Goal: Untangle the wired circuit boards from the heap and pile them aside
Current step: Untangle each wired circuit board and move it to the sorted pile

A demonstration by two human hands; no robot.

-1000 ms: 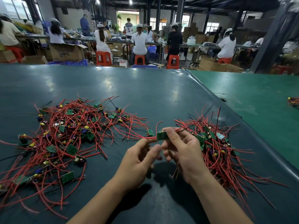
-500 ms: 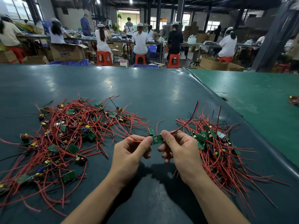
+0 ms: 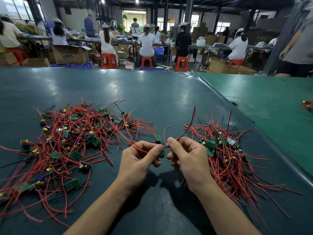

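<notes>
A tangled heap (image 3: pixel 71 143) of small green circuit boards with red and black wires lies on the left of the dark table. A smaller pile (image 3: pixel 223 153) of the same boards lies on the right. Between them my left hand (image 3: pixel 138 160) grips a small green board (image 3: pixel 162 152) and its red wires, mostly hidden by my fingers. My right hand (image 3: pixel 188 156) pinches that board's red and black wires (image 3: pixel 188 129), which rise up and to the right. Another green board (image 3: pixel 157 138) lies just behind my hands.
The dark green table mat (image 3: pixel 152 99) stretches far ahead. A lighter green table (image 3: pixel 271 102) adjoins at right, with a small wire bundle (image 3: pixel 307 106) at its edge. Several seated workers, red stools and cardboard boxes fill the background; a person (image 3: pixel 298 48) stands at far right.
The board between my hands has dropped lower into my left fingers. My right hand has shifted from the board to its wires, which now stand up to the right.
</notes>
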